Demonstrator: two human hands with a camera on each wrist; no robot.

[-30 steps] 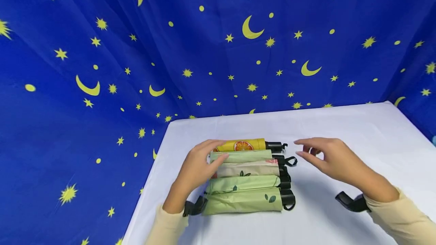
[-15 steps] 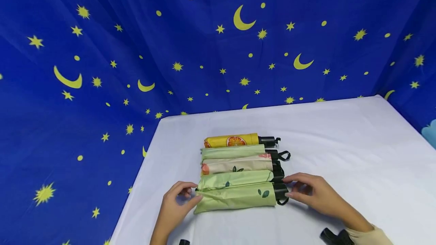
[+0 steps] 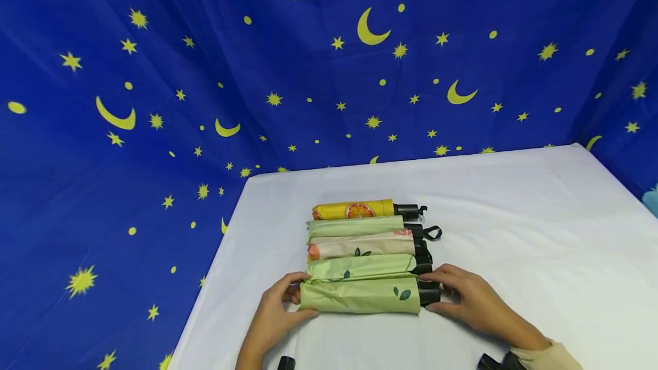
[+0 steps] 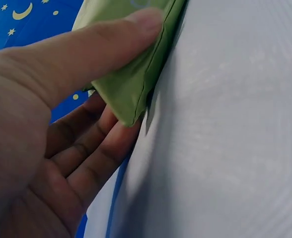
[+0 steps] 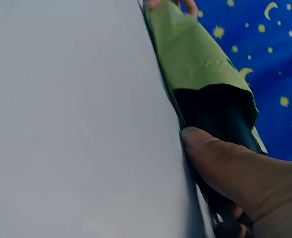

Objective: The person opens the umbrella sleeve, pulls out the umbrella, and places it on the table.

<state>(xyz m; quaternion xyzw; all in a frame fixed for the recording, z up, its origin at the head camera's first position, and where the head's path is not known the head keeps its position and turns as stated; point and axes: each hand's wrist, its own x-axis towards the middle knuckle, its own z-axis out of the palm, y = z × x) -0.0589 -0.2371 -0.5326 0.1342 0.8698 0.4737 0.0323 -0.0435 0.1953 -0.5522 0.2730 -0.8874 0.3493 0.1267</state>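
Observation:
Several folded umbrellas lie side by side on the white table, handles to the right. Nearest the person is a green umbrella (image 3: 360,296) with a dark leaf print. My left hand (image 3: 277,314) pinches its left end; in the left wrist view the thumb lies over the green sleeve (image 4: 123,94) and the fingers are behind its corner. At the other end my right hand (image 3: 473,304) grips the black handle (image 3: 429,293), its thumb along the near side. The right wrist view shows this handle (image 5: 210,116) coming out of the sleeve's open mouth.
Behind it lie a light green umbrella (image 3: 360,268), a beige one (image 3: 360,247), a pale green one (image 3: 354,226) and a yellow one (image 3: 352,210) with orange slices. A blue curtain (image 3: 319,61) with moons and stars surrounds the white table (image 3: 514,216).
Both hands have come down from above the row to the nearest umbrella's two ends and now hold it. That umbrella has shifted slightly against its neighbour.

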